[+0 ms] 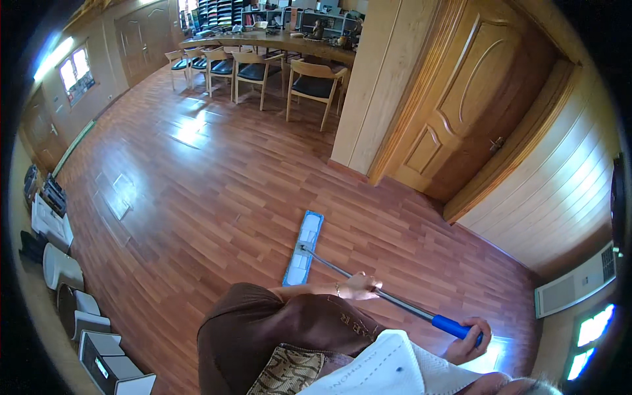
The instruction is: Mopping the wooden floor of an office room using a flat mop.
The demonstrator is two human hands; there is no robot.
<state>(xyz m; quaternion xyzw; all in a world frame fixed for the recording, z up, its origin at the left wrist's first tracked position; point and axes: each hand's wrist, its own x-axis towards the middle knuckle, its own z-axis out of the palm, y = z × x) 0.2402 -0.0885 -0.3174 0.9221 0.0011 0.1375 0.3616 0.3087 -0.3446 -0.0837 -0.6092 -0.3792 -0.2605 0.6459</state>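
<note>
A flat mop with a blue-edged, grey-white head (303, 250) lies on the wood-look floor in front of me. Its metal pole (405, 304) slants up toward the lower right and ends in a blue grip (454, 326). Partway along the pole, my left hand (361, 286) is closed round it, a thin bracelet at the wrist. My right hand (471, 339) wraps the end of the blue grip. My brown clothing (263, 329) and a white cloth piece with faint lettering (388, 365) fill the lower edge.
Wooden chairs with dark seats (313, 85) line a long curved counter (276, 43) at the back. A wooden door (471, 99) stands shut at the right, near a white air-conditioning unit (573, 283). White box-like items and bins (62, 266) run along the left wall.
</note>
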